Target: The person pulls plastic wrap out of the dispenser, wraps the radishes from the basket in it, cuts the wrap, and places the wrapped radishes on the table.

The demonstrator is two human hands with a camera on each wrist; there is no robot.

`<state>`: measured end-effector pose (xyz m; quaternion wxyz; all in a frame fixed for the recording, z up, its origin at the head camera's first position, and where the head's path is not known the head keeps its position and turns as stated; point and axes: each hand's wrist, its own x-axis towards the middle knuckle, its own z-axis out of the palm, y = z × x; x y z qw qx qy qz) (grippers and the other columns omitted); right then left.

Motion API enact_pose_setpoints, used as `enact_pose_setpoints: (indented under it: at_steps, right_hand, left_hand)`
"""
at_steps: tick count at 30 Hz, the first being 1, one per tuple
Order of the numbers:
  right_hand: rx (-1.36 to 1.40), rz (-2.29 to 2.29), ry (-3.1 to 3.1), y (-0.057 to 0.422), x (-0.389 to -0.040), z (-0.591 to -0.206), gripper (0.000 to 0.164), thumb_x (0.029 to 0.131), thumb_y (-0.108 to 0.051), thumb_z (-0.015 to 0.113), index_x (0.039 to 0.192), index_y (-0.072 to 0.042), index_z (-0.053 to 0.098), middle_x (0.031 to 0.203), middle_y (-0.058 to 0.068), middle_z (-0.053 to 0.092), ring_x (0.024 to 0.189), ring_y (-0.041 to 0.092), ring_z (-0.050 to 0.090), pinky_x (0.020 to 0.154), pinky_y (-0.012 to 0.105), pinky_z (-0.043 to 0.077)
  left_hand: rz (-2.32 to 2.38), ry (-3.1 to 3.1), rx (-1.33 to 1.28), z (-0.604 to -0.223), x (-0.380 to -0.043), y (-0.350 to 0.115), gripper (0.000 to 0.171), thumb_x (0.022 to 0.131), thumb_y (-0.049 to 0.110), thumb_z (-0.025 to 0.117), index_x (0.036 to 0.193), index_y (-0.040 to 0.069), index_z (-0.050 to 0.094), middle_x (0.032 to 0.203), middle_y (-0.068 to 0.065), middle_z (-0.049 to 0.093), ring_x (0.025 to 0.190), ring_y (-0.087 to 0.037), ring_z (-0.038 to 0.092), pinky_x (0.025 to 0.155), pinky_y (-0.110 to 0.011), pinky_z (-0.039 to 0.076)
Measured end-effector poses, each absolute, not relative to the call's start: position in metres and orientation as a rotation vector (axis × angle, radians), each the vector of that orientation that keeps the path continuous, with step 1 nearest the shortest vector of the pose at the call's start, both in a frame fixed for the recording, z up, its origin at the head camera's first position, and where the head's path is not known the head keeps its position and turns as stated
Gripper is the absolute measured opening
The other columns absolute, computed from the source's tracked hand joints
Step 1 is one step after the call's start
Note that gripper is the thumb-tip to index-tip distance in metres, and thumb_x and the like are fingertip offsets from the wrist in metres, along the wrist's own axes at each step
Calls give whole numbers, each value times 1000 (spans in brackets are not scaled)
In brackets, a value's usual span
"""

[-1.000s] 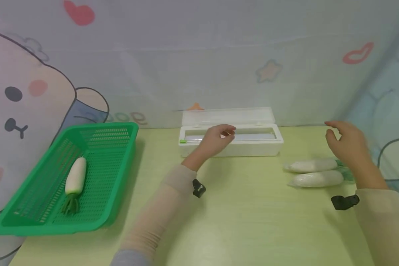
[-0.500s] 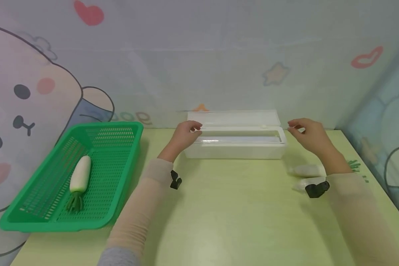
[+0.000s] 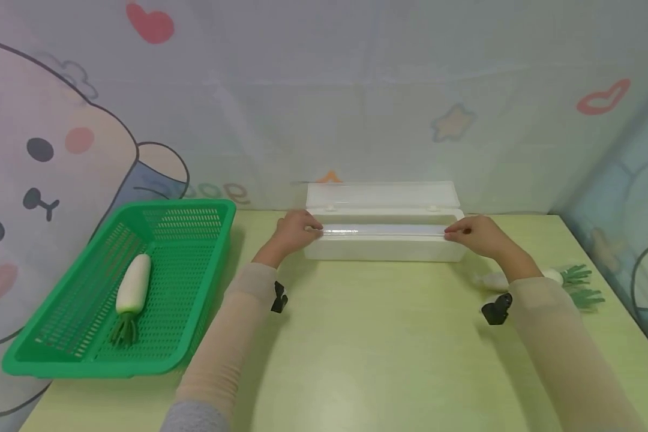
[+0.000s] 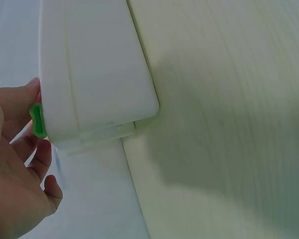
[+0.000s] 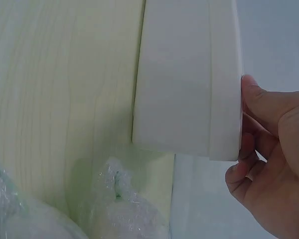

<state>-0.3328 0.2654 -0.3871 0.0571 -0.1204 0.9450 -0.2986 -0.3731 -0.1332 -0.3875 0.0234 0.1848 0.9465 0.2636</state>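
White box [image 3: 383,250] at back of tbl [image 3: 367,360] — long axis L-R, lid [image 3: 383,195] up, btwn L hand [image 3: 294,231] & R hand [image 3: 477,234], one at each front end, neither nearer — both part-curled, can't tell if pinching.

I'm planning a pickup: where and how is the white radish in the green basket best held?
Probably across the white middle of the radish, from above: it lies on its side below the basket rim, and its thin green stalks look weaker.
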Motion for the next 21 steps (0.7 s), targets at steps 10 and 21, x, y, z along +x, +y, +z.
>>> enact_pose_setpoints:
  at_steps: [10,21]
  right_hand:
    - [-309,-929,2846,265,-336,-386,40,100,-28,53,118,5,65,121,27,60,110,42,54,89,52,46]
    - [-257,-805,2929,256,-344,-387,33,100,-22,51,72,-6,48,69,5,47,59,17,34,58,32,31]
  left_hand:
    - [849,2876,481,-383,-371,-128,23,97,22,57,102,6,73,105,-6,69,103,-22,59,110,-63,18]
    - [904,2896,446,-385,-374,-124,31,99,23,51,70,12,51,73,0,51,76,-17,47,109,-63,19]
